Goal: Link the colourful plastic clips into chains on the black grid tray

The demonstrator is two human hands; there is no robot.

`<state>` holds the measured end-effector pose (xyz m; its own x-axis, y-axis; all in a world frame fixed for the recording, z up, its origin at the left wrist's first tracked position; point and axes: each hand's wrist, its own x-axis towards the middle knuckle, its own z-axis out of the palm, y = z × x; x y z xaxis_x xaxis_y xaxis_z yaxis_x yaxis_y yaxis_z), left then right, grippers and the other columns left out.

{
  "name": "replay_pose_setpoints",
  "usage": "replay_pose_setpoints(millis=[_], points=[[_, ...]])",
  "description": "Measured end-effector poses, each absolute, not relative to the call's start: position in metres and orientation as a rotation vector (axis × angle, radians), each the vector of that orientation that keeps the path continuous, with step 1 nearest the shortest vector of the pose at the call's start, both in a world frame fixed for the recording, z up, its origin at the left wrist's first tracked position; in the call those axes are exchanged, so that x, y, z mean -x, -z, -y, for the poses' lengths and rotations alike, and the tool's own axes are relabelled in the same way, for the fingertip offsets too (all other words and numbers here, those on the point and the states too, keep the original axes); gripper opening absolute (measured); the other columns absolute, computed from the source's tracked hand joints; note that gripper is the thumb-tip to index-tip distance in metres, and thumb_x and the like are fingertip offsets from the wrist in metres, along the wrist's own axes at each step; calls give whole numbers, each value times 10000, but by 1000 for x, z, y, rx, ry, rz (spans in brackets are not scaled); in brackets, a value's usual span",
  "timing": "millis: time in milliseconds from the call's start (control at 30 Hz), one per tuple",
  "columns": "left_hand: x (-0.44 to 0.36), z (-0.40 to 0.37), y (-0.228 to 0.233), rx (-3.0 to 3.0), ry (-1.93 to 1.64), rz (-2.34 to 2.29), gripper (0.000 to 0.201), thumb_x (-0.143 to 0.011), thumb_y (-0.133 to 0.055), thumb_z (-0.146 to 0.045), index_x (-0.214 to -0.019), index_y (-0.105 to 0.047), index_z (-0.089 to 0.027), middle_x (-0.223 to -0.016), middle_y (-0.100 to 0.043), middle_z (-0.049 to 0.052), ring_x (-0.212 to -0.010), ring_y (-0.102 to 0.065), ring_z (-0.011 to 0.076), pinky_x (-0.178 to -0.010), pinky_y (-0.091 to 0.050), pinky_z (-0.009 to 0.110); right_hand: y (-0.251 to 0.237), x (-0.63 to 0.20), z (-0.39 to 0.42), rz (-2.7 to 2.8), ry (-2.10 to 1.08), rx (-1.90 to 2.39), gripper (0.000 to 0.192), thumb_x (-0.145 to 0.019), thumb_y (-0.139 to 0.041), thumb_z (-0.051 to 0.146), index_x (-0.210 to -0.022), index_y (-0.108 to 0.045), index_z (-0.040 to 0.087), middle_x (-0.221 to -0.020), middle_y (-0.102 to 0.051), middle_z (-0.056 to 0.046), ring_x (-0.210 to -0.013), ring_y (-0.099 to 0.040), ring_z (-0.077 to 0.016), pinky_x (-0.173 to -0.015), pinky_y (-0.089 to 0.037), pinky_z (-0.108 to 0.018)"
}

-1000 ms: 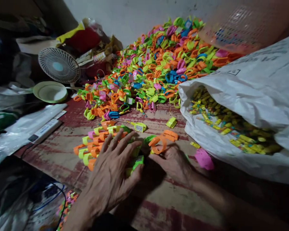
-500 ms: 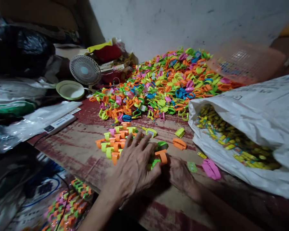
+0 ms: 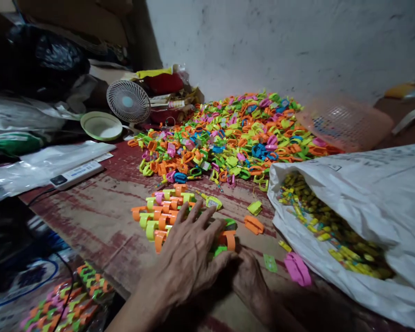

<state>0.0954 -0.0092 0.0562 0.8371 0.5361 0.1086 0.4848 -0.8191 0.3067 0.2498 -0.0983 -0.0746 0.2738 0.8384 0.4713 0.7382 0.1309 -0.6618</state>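
**Pressing the clip rows flat**

My left hand (image 3: 190, 258) lies spread, fingers splayed flat over the near end of the lined-up orange and green plastic clips (image 3: 162, 212), gripping nothing. My right hand (image 3: 249, 281) rests beside it, fingers curled at an orange clip (image 3: 229, 240); whether it pinches it I cannot tell. Best to press evenly and keep the rows straight. I count one white sack (image 3: 366, 198), one fan (image 3: 128, 101), one bowl (image 3: 101, 126), one pink basket (image 3: 346, 122); the loose pile (image 3: 235, 133) is past counting.

At your twelve o'clock, the clip heap (image 3: 235, 133) mixes orange, green, yellow, pink, blue; at three, the sack (image 3: 376, 207) is white.
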Motion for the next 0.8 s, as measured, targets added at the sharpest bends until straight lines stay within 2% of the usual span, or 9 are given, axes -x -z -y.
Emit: replay_pose_setpoints(millis=[67, 167, 233, 333, 467, 533, 633, 733, 800], points=[[-96, 9, -56, -2758, -275, -788, 503, -968, -412, -633, -1370, -558, -368, -1583, -415, 3, -1511, -257, 305, -1254, -129, 579, 70, -250, 99, 1531, -89, 1628, 291, -931, -433, 186, -1075, -686, 184, -961, -742, -96, -851, -718, -230, -776, -603, -329], [-98, 10, -58, -2781, -235, -818, 449, -991, -409, -575, -1335, -593, -355, -1571, -427, 15, -1515, -240, 306, -1256, -104, 574, 61, -251, 97, 1627, -81, 1621, 297, -946, -427, 192, -1073, -696, 184, -933, -746, -103, -810, -714, -236, -731, -607, -326], [-100, 10, -59, -2795, -213, -826, 417, -999, -413, -535, -1316, -607, -345, -1539, -462, 29, -1509, -251, 315, -1250, -113, 582, 56, -250, 94, 1679, -89, 1625, 316, -929, -423, 162, -1066, -705, 208, -940, -745, -100, -844, -708, -241, -786, -605, -335], [-102, 10, -57, -2834, -233, -798, 386, -1009, -412, -487, -1315, -601, -347, -1519, -480, 36, -1500, -270, 319, -1237, -140, 598, 54, -249, 92, 1692, -125, 1668, 360, -921, -423, 149, -1172, -672, 217, -1035, -731, -106, -939, -689, -253, -886, -585, -361], [-103, 12, -56, -2856, -272, -774, 433, -1009, -424, -471, -1355, -575, -258, -1522, -484, 82, -1491, -290, 337, -1233, -147, 604, 60, -249, 90, 1669, -202, 1703, 396, -931, -445, 209, -1289, -614, 178, -1162, -704, -143, -977, -680, -277, -879, -589, -390], [-102, 13, -63, -2771, -353, -768, 520, -1004, -438, -504, -1424, -508, -206, -1525, -489, 100, -1487, -305, 332, -1240, -138, 596, 63, -250, 88, 1699, -253, 1674, 411, -912, -439, 189, -1276, -630, 193, -1204, -699, -129, -1070, -664, -274, -950, -566, -395], [-86, 11, -79, -2485, -667, -733, 562, -1003, -426, -539, -1461, -467, -215, -1532, -487, 85, -1462, -372, 292, -1239, -210, 546, 61, -254, 88, 1753, -260, 1614, 446, -863, -426, 139, -1239, -655, 210, -1184, -711, -99, -1104, -660, -247, -967, -554, -375], [-51, 2, -78, -1998, -1323, -897, 439, -1008, -430, -509, -1319, -603, -253, -1413, -606, 41, -1373, -495, 228, -1206, -321, 426, 55, -262, 92, 1729, -325, 1684, 425, -857, -437, 145, -1214, -664, 191, -1119, -721, -100, -1034, -680, -249, -893, -573, -360], [-24, -6, -60, -1587, -1659, -1060, 390, -997, -458, -488, -1225, -652, -239, -1341, -652, 36, -1340, -525, 213, -1198, -335, 386, 52, -266, 94, 1704, -413, 1766, 313, -900, -488, 196, -1139, -690, 196, -1070, -724, -91, -970, -686, -243, -843, -579, -345]])
